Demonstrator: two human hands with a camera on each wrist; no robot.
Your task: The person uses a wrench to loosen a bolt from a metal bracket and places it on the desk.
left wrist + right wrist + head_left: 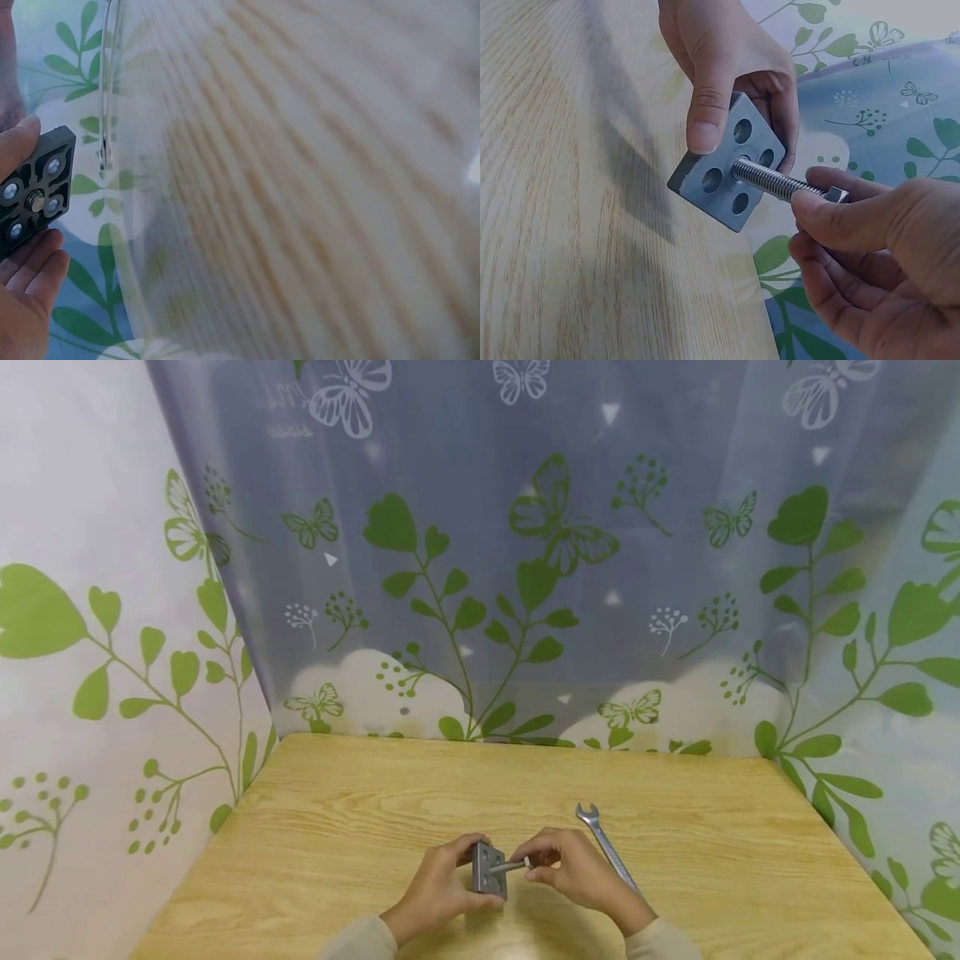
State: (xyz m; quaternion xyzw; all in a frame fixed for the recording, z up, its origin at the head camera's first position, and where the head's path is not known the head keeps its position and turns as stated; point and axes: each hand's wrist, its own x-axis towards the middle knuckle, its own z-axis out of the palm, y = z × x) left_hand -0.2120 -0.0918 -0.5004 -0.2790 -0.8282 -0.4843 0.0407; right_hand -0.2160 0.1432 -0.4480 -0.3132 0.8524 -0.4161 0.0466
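My left hand point(435, 887) grips a small square grey metal plate point(726, 196) by its edges, thumb on one side and fingers on the other. Four round holes surround the plate's centre. A threaded bolt point(769, 180) stands in the middle hole, most of its shank out on the right-hand side. Thumb and forefinger of my right hand point(581, 870) pinch the bolt close to its hex head. In the left wrist view, the bolt's tip point(36, 201) shows at the centre of the plate's other face. Both hands are above the table.
An open-ended spanner point(609, 847) lies on the wood-grain table point(360, 802), just beyond the right hand, its jaw end pointing away. Behind the table hangs a curtain point(465, 460) printed with leaves and butterflies, with similar sheets at both sides.
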